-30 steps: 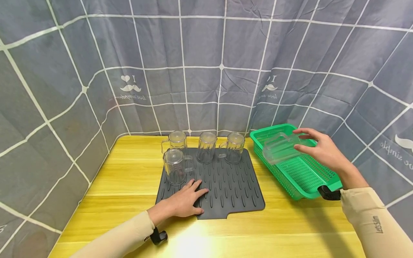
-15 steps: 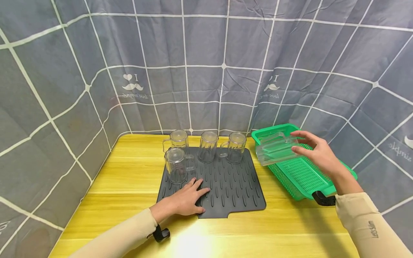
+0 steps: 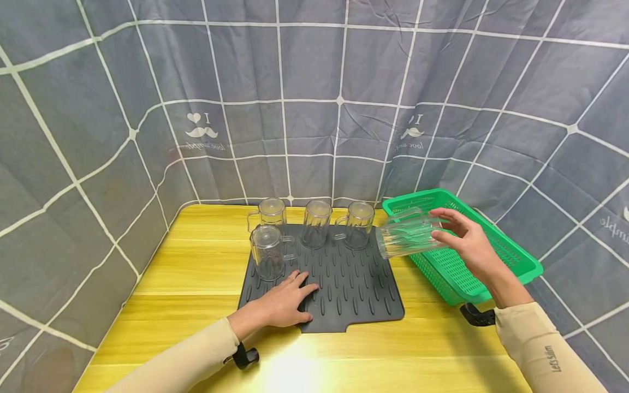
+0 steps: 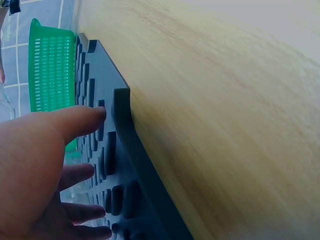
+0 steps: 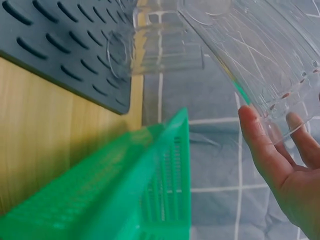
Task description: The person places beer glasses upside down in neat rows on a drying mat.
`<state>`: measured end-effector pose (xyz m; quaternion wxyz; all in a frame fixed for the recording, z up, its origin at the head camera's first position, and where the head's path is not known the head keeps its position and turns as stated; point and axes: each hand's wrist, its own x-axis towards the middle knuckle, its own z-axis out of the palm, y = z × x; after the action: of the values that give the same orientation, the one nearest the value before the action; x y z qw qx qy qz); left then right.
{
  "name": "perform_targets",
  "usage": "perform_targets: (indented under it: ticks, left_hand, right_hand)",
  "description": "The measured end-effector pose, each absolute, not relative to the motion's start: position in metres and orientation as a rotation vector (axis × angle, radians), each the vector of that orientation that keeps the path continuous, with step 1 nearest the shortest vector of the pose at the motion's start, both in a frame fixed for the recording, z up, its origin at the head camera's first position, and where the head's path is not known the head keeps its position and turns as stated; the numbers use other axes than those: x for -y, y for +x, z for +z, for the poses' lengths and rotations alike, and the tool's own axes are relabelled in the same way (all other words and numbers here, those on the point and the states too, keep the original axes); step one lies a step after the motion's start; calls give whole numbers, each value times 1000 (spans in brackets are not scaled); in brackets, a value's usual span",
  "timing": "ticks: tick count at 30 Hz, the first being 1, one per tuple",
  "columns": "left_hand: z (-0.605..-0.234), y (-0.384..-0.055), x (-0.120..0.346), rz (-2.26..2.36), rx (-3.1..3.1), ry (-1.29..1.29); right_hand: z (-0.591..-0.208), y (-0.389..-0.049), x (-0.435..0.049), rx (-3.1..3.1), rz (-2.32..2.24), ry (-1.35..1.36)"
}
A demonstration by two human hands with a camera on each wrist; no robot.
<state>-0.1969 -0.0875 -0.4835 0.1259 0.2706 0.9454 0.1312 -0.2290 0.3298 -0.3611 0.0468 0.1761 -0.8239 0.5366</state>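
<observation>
My right hand [image 3: 464, 238] grips a clear glass mug [image 3: 410, 236] by its base end. The mug lies sideways in the air, mouth toward the left, handle on the upper side, over the left rim of the green basket [image 3: 457, 273]. In the right wrist view, thumb and fingers pinch the end of the mug [image 5: 260, 60]. My left hand [image 3: 282, 303] rests spread on the front left of the black ridged mat [image 3: 354, 295]. Just beyond its fingertips, a glass mug [image 3: 267, 254] stands upside down on the mat.
Along the mat's back edge stand three more upturned mugs: a left one [image 3: 272, 214], a middle one [image 3: 316, 224] and a right one [image 3: 357, 225]. Yellow wooden table [image 3: 196, 262] surrounds the mat. A grey checked curtain [image 3: 309, 131] hangs close behind.
My right hand has carried the mug leftward, from above the basket to its left rim and the mat's right edge. My left hand stays in place on the mat.
</observation>
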Motion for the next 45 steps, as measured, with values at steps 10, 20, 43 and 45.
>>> perform_targets:
  ticks: [10, 20, 43, 45]
  left_hand:
    - [-480, -197, 84, 473, -2836, 761]
    - [-476, -200, 82, 622, -2916, 767]
    - [-470, -196, 71, 984, -2921, 744]
    - [-469, -196, 70, 1021, -2903, 748]
  right_hand:
    - [-374, -228, -314, 2465, 1757, 519]
    - [-385, -226, -299, 2459, 1840, 519]
    - [-422, -223, -265, 2371, 2055, 467]
    - [-425, -222, -263, 2378, 2063, 463]
